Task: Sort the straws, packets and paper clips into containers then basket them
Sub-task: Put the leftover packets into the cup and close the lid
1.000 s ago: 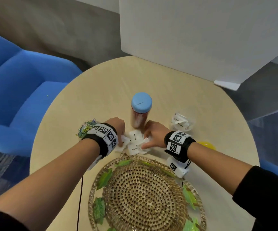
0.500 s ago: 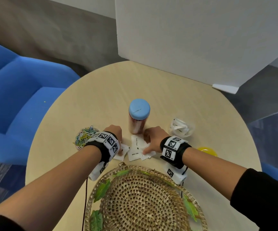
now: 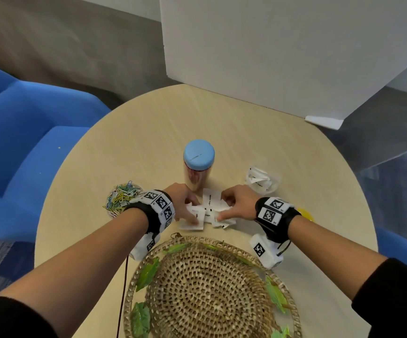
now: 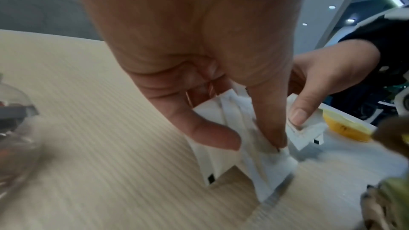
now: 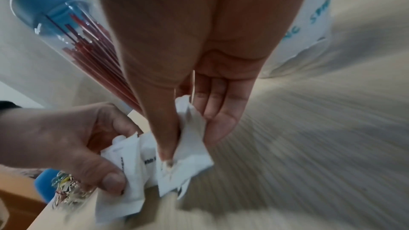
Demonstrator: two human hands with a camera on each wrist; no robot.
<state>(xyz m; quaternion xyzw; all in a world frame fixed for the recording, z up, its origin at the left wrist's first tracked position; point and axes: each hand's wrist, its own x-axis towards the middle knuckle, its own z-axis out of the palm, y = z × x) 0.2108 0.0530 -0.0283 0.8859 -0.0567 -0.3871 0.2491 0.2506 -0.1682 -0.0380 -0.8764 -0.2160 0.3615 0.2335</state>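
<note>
Nearest the person, a woven basket (image 3: 209, 291) sits at the desk (image 3: 129, 147) edge; just beyond it, white packets (image 3: 208, 212) lie in a loose pile; the left hand (image 3: 181, 203) pinches packets on the pile's left side, thumb against curled fingers; the right hand (image 3: 237, 203) pinches packets on its right side; left of the pile, paper clips (image 3: 120, 195) fill what appears to be a clear container; beyond the pile stands a blue-capped jar (image 3: 197, 167) of red straws (image 5: 92, 50); right of it, a clear cup (image 3: 263, 180) holds more packets.
</note>
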